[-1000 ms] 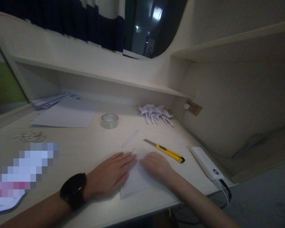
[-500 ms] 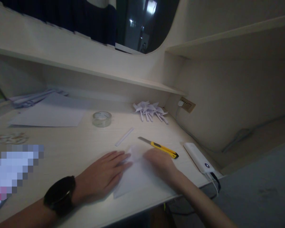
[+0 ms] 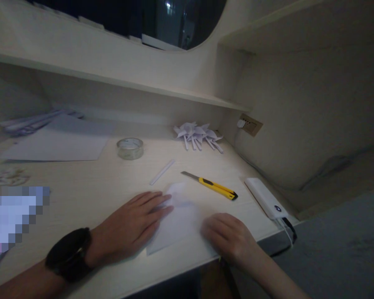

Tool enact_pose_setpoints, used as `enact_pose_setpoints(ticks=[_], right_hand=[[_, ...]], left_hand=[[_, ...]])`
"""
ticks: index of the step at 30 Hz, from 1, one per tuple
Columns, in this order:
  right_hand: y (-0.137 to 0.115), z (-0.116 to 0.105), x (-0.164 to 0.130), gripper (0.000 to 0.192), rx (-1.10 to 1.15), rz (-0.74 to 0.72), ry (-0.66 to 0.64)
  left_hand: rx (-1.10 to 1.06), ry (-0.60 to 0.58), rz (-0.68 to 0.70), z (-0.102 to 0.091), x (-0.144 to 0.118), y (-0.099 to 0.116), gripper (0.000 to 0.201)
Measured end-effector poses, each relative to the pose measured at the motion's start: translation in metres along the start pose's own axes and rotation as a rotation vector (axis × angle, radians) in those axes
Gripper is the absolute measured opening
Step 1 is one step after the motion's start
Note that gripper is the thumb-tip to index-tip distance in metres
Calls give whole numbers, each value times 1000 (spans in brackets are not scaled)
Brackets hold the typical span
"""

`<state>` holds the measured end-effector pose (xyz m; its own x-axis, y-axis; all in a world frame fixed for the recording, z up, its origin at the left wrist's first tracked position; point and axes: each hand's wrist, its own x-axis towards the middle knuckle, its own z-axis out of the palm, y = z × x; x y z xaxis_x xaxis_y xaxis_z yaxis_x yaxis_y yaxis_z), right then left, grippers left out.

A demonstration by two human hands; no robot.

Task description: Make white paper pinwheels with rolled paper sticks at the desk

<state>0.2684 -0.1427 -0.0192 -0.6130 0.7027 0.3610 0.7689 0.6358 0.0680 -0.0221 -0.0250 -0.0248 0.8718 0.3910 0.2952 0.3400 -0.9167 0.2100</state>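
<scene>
A sheet of white paper point(image 3: 174, 228) lies near the desk's front edge, with a folded part along its upper end. My left hand point(image 3: 134, 222), a black watch point(image 3: 70, 253) on its wrist, rests flat with fingers stretched over the paper's left side. At the paper's right edge is my right hand point(image 3: 227, 234), its fingers curled under and blurred at the tips; whether they hold anything is hidden. Above the paper lie a narrow paper strip point(image 3: 162, 172) and a yellow utility knife point(image 3: 218, 189) with its blade out.
A roll of clear tape point(image 3: 130, 148) stands behind the strip. Several paper pinwheels point(image 3: 196, 135) lie at the back. More white paper point(image 3: 62, 141) is at the back left. On the right are a white power bank point(image 3: 264, 197) with cables and a wall socket point(image 3: 252, 125).
My right hand has moved from the paper's upper part down and right to its right edge. My left hand stays on the paper. The camera view has shifted slightly.
</scene>
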Motion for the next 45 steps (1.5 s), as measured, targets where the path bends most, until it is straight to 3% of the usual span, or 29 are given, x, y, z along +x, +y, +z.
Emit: enact_pose_setpoints(ticks=[14,20,25,31,38,45], right_hand=[[1,-5,8,22,-212,-127,-109],[2,-2,10,18,-258,-140,-125],[-1,-5,15,17,-251,-115,-213],[9,-4,20,13,-49,18,-168],[25,-3,32,15,443,231,0],[36,5,66,12,822,326,-73]], left_hand=[[-5,-28,-2,-5,2,5,43],[-26,-21,-20,-6,1,5,45],[-17,-20,-22,-6,-1,7,46],[-30,-3,-25,-7,-1,8,43],[-30,6,1,-5,-1,6,44],[-36,-4,-17,-4,-2,6,46]])
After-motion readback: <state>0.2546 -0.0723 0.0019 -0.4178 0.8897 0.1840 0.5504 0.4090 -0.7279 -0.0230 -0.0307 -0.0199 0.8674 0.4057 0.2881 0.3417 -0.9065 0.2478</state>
